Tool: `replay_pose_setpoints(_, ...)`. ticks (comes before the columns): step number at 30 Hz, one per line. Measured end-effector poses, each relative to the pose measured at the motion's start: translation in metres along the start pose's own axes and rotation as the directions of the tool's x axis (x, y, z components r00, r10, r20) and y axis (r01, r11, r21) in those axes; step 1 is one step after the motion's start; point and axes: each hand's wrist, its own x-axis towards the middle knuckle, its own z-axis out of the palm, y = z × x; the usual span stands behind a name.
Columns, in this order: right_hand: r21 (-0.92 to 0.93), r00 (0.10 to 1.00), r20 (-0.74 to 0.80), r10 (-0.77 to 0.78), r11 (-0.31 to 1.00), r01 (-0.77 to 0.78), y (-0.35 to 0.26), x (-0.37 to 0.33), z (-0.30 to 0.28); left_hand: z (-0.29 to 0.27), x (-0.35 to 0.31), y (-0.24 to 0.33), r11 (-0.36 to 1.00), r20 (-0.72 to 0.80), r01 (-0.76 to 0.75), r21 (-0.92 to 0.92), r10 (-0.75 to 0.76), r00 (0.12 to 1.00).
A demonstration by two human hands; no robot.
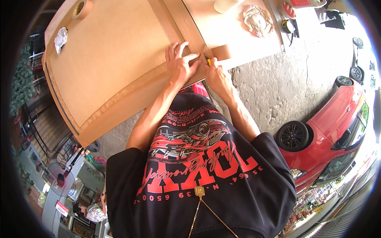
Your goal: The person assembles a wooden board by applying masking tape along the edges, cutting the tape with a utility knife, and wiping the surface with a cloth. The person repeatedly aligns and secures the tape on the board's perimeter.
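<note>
A large tan panel (115,51) with brown strips along its borders lies in front of me. My left hand (180,63) rests on the strip near its right edge, fingers spread, thumb and a fingertip close to the corner. My right hand (217,75) is closed around a small yellow-handled cutter (209,62), its tip at the panel's edge beside my left fingertips. Just beyond the right hand sits a brown roll of tape (221,52), partly on a white surface. The cutter's blade is too small to make out clearly.
Another tape roll (82,10) and a crumpled white wad (61,39) lie on the panel's far left. A crumpled beige bundle (258,21) and a tape measure (287,26) are at the far right. A red car (333,127) stands right; a fan (60,179) is at lower left.
</note>
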Motion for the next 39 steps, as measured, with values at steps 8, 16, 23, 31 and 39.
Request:
replay_pose_setpoints(8, -0.052, 0.992, 0.091, 0.086, 0.995, -0.081, -0.003, -0.023, -0.005, 0.003, 0.0, -0.002, 0.999, -0.012, -0.006, 0.033, 0.006, 1.0)
replay_pose_setpoints(16, 0.01, 0.982, 0.106, 0.154, 0.988, -0.156, 0.0, -0.041, -0.006, 0.003, -0.001, -0.006, 0.999, -0.02, -0.034, 0.042, 0.035, 0.999)
replay_pose_setpoints(23, 0.317, 0.865, -0.375, 0.333, 0.923, -0.217, 0.009, 0.0, -0.008, 0.009, -0.003, 0.009, 0.919, -0.095, -0.384, 0.092, 0.392, 0.915)
replay_pose_setpoints(31, 0.752, 0.654, -0.585, 0.48, 0.624, 0.213, 0.001, 0.052, -0.036, 0.004, -0.004, -0.008, 0.86, 0.064, -0.469, 0.199, 0.466, 0.882)
replay_pose_setpoints(39, 0.002, 0.679, -0.571, -0.461, 0.827, 0.563, -0.021, 0.069, -0.096, 0.0, -0.008, 0.005, 0.816, 0.209, -0.535, 0.221, 0.496, 0.843)
